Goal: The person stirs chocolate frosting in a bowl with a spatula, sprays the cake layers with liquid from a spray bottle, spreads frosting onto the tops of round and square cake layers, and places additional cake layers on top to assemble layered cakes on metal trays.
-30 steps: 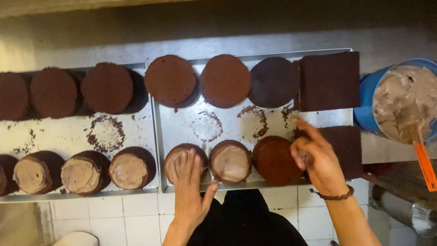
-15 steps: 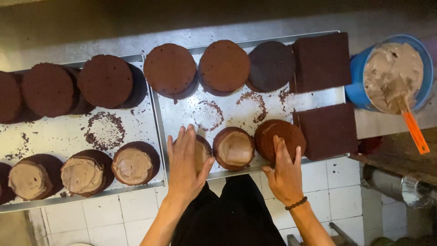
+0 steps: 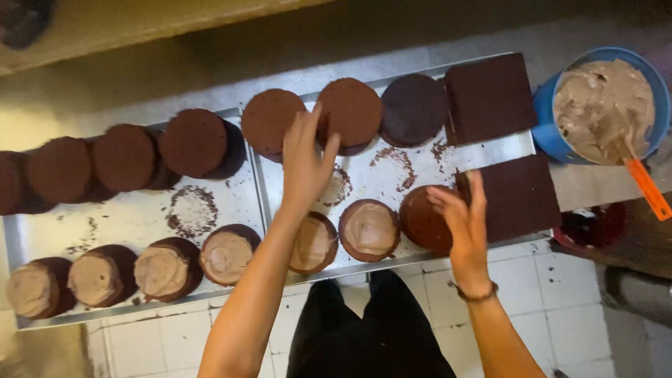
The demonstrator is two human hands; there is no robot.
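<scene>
- My left hand (image 3: pixel 306 162) spreads its fingers wide over a round, crumbly chocolate cake (image 3: pixel 273 120) on the metal tray (image 3: pixel 392 168).
- My right hand (image 3: pixel 462 217), open and empty, hovers beside a bare brown cake (image 3: pixel 424 218).

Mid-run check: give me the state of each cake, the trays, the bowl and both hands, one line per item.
Left hand: open, reaching over the back-row round cakes, plain, unfrosted.
Right hand: open, at the bare cake in the front row.
Frosted cakes: topped with light brown cream.
Square slabs: plain.
Trays: strewn with crumb rings.
Blue bowl: full of cream, an orange-handled spatula standing in it.
</scene>
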